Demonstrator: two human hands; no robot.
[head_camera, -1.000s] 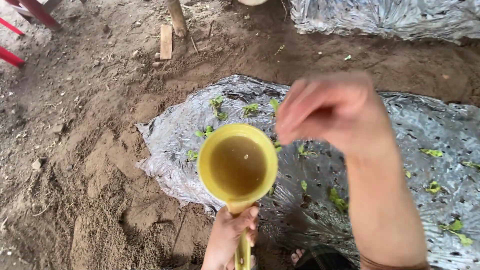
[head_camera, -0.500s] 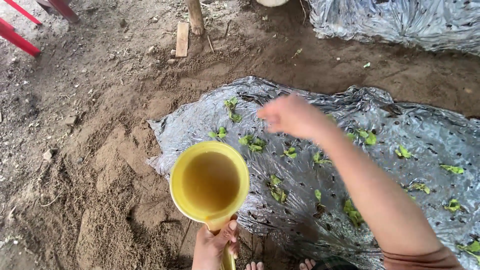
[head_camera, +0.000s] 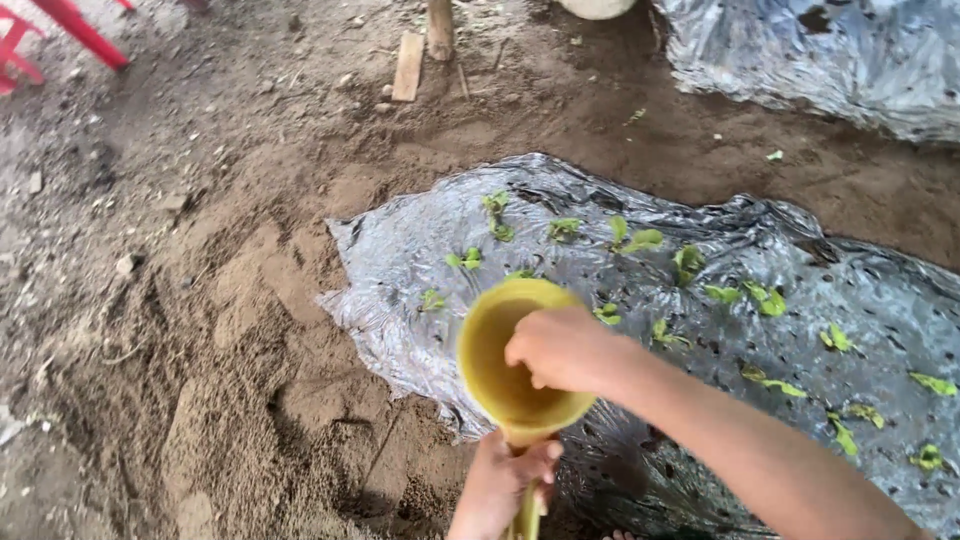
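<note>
My left hand grips the handle of a yellow plastic dipper at the bottom middle of the view. The dipper's bowl hangs over the near left edge of a silver plastic mulch sheet. My right hand reaches in from the right and dips its curled fingers into the bowl, hiding what is inside. Several small green seedlings poke through holes in the sheet, beyond and to the right of the dipper.
Loose brown soil lies left of the sheet. A second silver sheet covers a bed at the top right. A small wooden board and a post stand at the top middle. Red bars cross the top left corner.
My right hand has come back from over the seedlings and now reaches into the dipper. The dipper has shifted right, and the view has panned left.
</note>
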